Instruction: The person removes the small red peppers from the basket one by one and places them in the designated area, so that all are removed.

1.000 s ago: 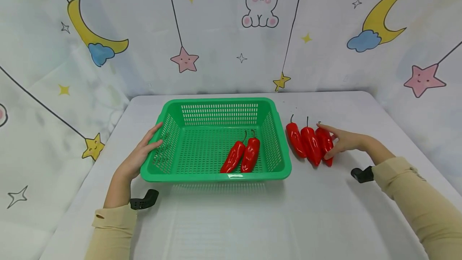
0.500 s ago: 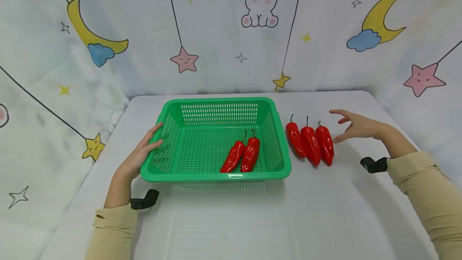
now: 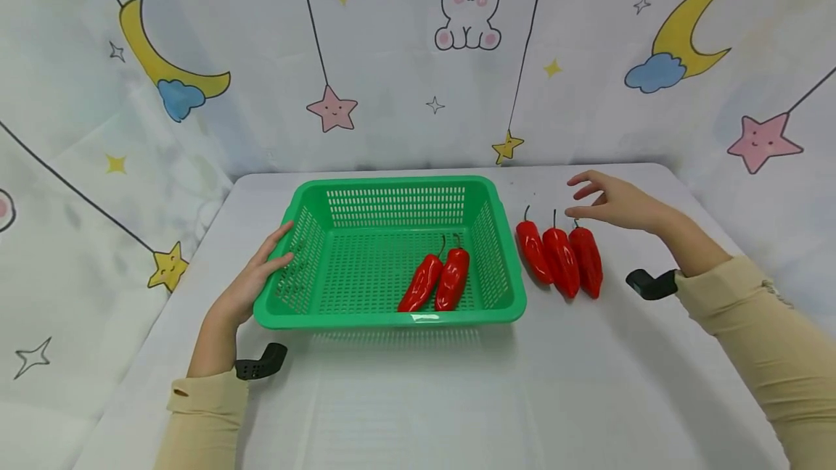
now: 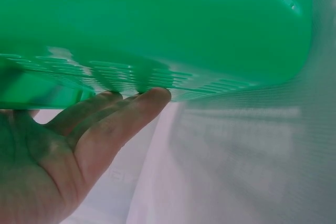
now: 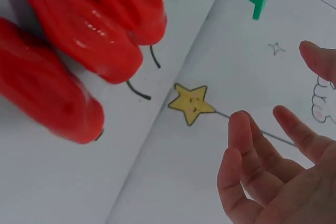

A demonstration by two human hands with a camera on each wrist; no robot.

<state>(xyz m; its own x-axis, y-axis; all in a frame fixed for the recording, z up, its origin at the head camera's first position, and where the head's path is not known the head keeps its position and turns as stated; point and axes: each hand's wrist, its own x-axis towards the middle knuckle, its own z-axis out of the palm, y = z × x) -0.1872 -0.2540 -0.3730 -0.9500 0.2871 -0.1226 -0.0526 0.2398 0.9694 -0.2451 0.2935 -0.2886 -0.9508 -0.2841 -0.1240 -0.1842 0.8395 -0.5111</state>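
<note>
Along the left side of a green plastic basket [image 3: 392,321], my left hand [image 3: 251,278] holds the rim, thumb and a finger over the edge. In the left wrist view, other fingers [image 4: 126,119] of that hand lie against the outer slotted wall. Two glossy red peppers [image 3: 423,283] lie inside the basket at its right. Three more red peppers [image 3: 534,252] lie side by side on the table, just right of it. My right hand [image 3: 617,201] hovers above the stem of the rightmost pepper [image 3: 586,263], fingers loosely bent and holding nothing.
A white cloth covers the table [image 3: 405,397]. Behind it hangs a printed backdrop [image 3: 392,136] with stars, moons and a rabbit. Dark wrist cameras [image 3: 261,361] sit under both forearms.
My right hand has let go of the rightmost pepper, drawn back to the right, then moved up and left over its stem. My left hand and the basket have not moved.
</note>
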